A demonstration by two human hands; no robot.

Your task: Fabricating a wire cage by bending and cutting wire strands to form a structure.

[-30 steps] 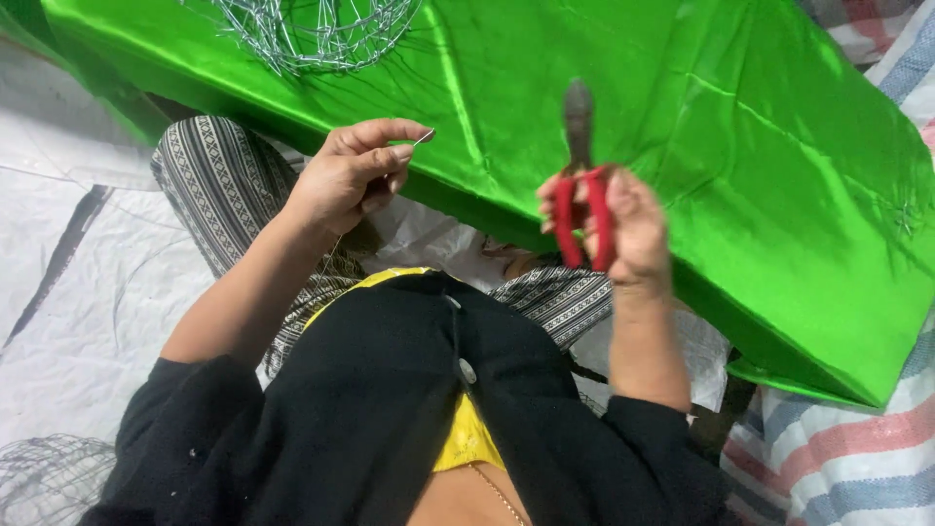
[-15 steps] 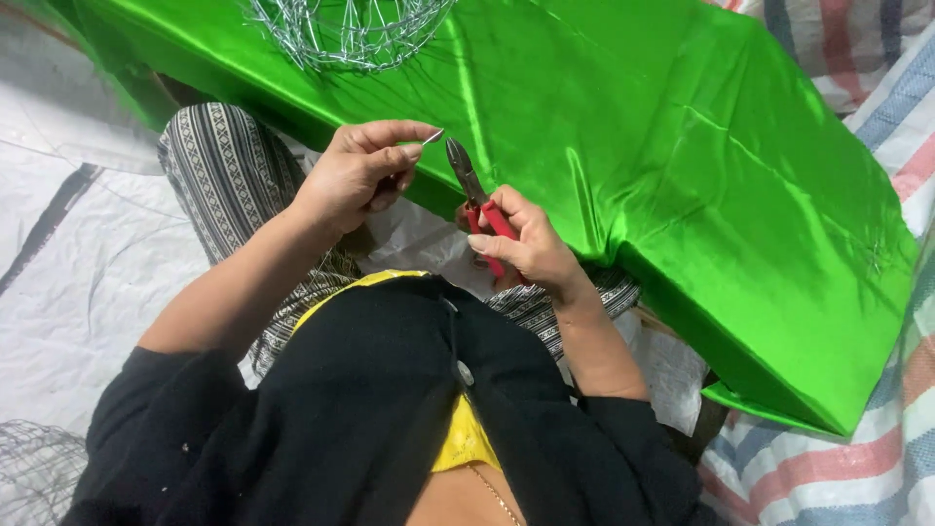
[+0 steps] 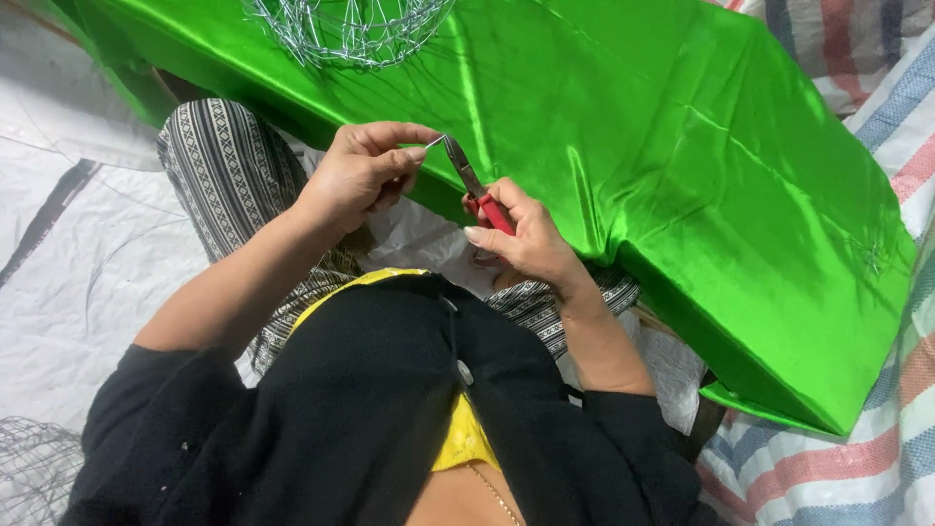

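My left hand [image 3: 362, 173] pinches a short piece of thin silver wire [image 3: 432, 142] between thumb and fingertips, just in front of the green cloth's near edge. My right hand [image 3: 521, 237] grips red-handled pliers [image 3: 474, 191], whose grey jaws point up and left and meet the wire's free end. Both hands are close together above my lap, over patterned black-and-white trousers [image 3: 219, 166].
A low table draped in shiny green cloth [image 3: 682, 166] fills the far and right side. A tangled wire frame [image 3: 351, 27] lies on it at the top. White sheeting [image 3: 68, 253] covers the floor at left, striped tarp [image 3: 877, 458] at right. More wire mesh [image 3: 29, 472] shows at bottom left.
My right hand has brought the pliers down and leftward from an upright hold at the right, until the jaws reach the wire in my left hand. The left hand has hardly moved.
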